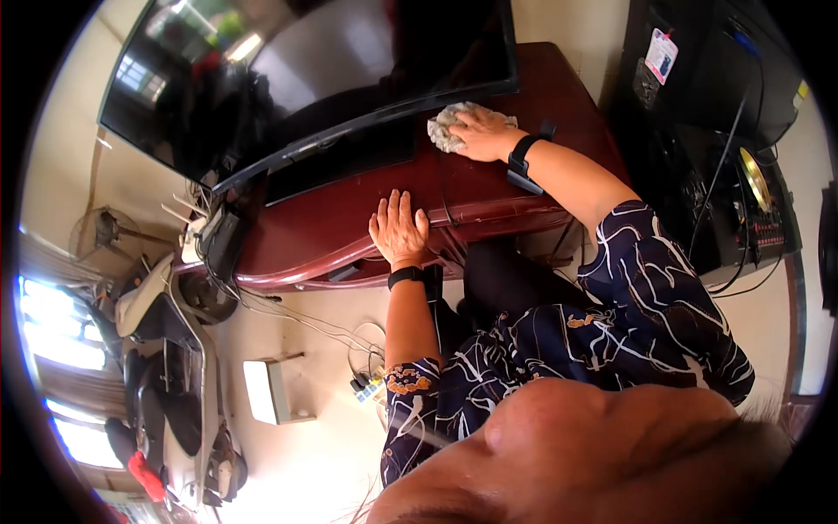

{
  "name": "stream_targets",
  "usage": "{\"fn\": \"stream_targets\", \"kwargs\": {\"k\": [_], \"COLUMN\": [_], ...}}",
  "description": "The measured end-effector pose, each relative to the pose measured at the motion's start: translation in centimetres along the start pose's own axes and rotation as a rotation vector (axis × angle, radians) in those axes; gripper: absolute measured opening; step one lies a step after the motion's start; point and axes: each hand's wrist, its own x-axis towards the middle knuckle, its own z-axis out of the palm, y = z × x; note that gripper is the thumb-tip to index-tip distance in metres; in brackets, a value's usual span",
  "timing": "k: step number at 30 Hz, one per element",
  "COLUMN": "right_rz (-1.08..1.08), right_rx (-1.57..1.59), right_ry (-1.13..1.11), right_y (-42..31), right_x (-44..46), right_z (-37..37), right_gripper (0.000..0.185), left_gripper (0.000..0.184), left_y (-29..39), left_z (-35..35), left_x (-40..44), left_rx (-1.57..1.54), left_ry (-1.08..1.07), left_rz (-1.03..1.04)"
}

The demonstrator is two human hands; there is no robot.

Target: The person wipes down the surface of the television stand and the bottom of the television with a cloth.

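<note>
A crumpled pale cloth (447, 127) lies under my right hand (483, 134), which presses it on the dark red table (559, 96), to the right of the television stand. My left hand (399, 229) rests flat near the table's front edge, its fingers spread a little and nothing in it. Both wrists wear dark bands. Behind my hands stands a large black television (332, 70), its lower edge close above the cloth. The palm side of my right hand is hidden.
At the right stands a black cabinet (681, 87) with a badge and hanging cables. White router antennas (194, 210) and a black box are at the table's left end. Below are floor cables, a small white stool (264, 391) and a parked scooter (179, 384).
</note>
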Motion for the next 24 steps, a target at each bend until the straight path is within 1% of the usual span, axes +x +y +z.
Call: {"fn": "stream_targets", "kwargs": {"k": [1,2,4,5,6,8,10,12,13,14,16,18,20,22,24], "right_rz": [-0.012,-0.011,-0.079,-0.162,-0.165,-0.21,-0.24,-0.266,-0.256,-0.242,-0.164,-0.039,0.054,0.106,0.268], "right_rx": [-0.001,0.008,-0.003,-0.005,0.031,0.044,0.069,0.154,0.152,0.21,0.138,0.08,0.056,0.122,0.091], "right_ry": [0.067,0.02,0.029,0.121,0.16,0.246,0.394,0.445,0.464,0.462,0.447,0.385,0.451,0.491,0.318], "right_y": [-0.2,-0.2,-0.1,-0.1,-0.2,-0.7,-0.9,-0.7,-1.0,-1.0,-0.4,0.8,2.5,5.0,6.9], "right_x": [-0.8,-1.6,-2.9,-4.0,-5.3,-8.6,-11.5,-14.2,-16.4,-18.3,-21.3,-23.7,-25.0,-24.7,-23.9], "right_z": [0.5,0.8,0.8,1.3,1.9,2.1,3.2,3.7,2.8,2.4,2.9,2.3,1.8,1.5,0.1], "right_gripper": [0.054,0.055,0.054,0.051,0.048,0.048,0.045,0.043,0.048,0.053,0.053,0.05,0.048,0.047,0.047], "left_gripper": [0.043,0.043,0.043,0.043,0.042,0.041,0.04,0.04,0.04,0.04,0.041,0.041,0.041,0.04,0.041], "left_y": [0.0,-0.1,0.0,0.1,0.2,0.3,0.4,0.1,0.0,-0.1,0.0,0.1,0.1,0.2,0.2], "left_z": [0.0,0.1,0.8,0.6,0.6,0.6,0.5,1.0,1.0,1.0,0.9,0.9,0.8,0.5,0.7], "left_x": [-0.1,-0.1,0.2,0.1,0.1,0.1,-0.1,-0.1,-0.1,-0.2,-0.1,-0.2,-0.2,-0.2,-0.4], "left_rx": [-0.005,-0.01,0.009,0.006,0.015,0.027,0.01,0.002,0.005,0.003,0.002,0.002,-0.011,-0.011,-0.017], "left_ry": [-0.023,-0.017,-0.038,-0.052,-0.041,-0.042,-0.018,-0.025,-0.027,-0.02,-0.008,-0.012,-0.01,-0.013,0.001], "left_rz": [-0.01,0.013,-0.026,-0.033,-0.032,-0.04,-0.029,-0.021,-0.015,-0.012,-0.001,-0.014,-0.028,-0.033,-0.034]}}
